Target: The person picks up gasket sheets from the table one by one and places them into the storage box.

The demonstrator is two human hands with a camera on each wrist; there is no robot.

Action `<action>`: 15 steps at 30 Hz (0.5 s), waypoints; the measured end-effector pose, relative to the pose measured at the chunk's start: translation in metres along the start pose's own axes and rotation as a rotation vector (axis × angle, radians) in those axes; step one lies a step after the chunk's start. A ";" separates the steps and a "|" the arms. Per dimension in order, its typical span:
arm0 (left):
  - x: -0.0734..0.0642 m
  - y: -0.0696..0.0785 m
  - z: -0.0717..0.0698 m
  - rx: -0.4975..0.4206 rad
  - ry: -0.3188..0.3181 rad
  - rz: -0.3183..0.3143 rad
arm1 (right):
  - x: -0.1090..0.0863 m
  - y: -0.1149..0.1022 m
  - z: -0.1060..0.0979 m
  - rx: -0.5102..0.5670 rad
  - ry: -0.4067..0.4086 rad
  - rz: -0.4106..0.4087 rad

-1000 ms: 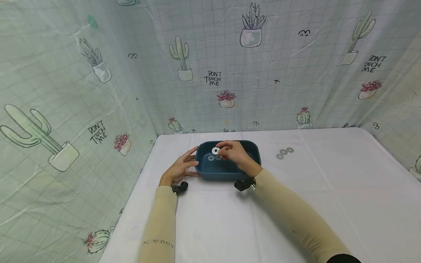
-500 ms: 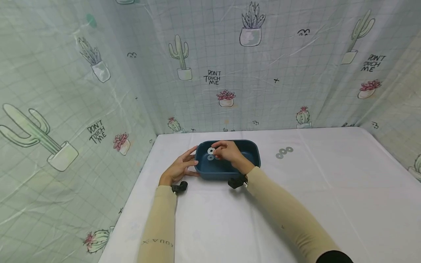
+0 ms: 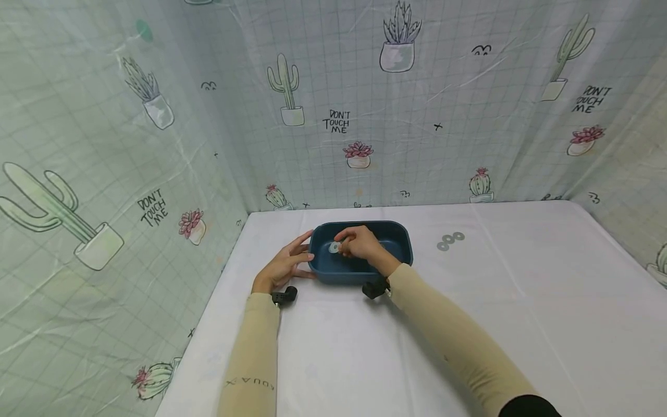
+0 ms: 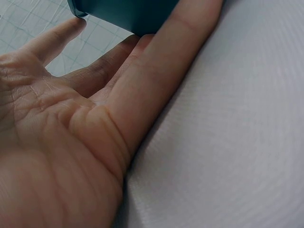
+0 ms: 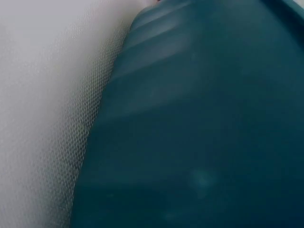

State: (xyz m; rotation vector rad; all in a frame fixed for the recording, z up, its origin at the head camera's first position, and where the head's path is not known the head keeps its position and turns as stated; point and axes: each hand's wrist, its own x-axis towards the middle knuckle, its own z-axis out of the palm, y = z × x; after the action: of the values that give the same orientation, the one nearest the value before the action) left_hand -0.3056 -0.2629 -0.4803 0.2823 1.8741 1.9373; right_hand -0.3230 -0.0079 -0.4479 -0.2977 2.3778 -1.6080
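A dark blue rectangular bin (image 3: 359,279) stands on the white table. My left hand (image 3: 281,267) is at its left end, fingers spread, with fingertips touching the wall. In the left wrist view the left palm (image 4: 61,142) and extended fingers show beside the bin (image 4: 128,14). My right hand (image 3: 362,244) reaches inside over the front rim and pinches a pale flat washer (image 3: 334,247) low in the bin's left part. The hand covers part of the bin floor. In the right wrist view the bin's outer wall (image 5: 156,133) fills most of the frame, and the right fingers are hidden.
Right of the bin, 3 grey washers (image 3: 450,241) lie in a slanting row on the white tablecloth (image 3: 495,324). A cactus-print curtain (image 3: 417,145) hangs behind the table and along its sides.
The right hand has moved left inside the bin and lowered the pinched washer to near the floor, over the grey washers seen there earlier. The left hand has stayed in place.
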 end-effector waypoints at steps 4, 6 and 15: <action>0.001 -0.001 0.000 -0.001 0.002 0.004 | 0.002 0.001 0.001 -0.077 0.000 0.013; 0.001 -0.001 0.000 0.001 0.001 0.005 | 0.003 0.001 0.002 -0.122 -0.005 0.019; 0.000 -0.001 0.000 0.000 -0.008 0.014 | 0.004 0.003 0.005 -0.242 -0.024 0.029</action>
State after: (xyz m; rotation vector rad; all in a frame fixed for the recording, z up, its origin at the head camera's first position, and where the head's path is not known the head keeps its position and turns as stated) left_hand -0.3059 -0.2632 -0.4817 0.3033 1.8726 1.9424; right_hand -0.3251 -0.0122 -0.4524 -0.3238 2.5478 -1.2963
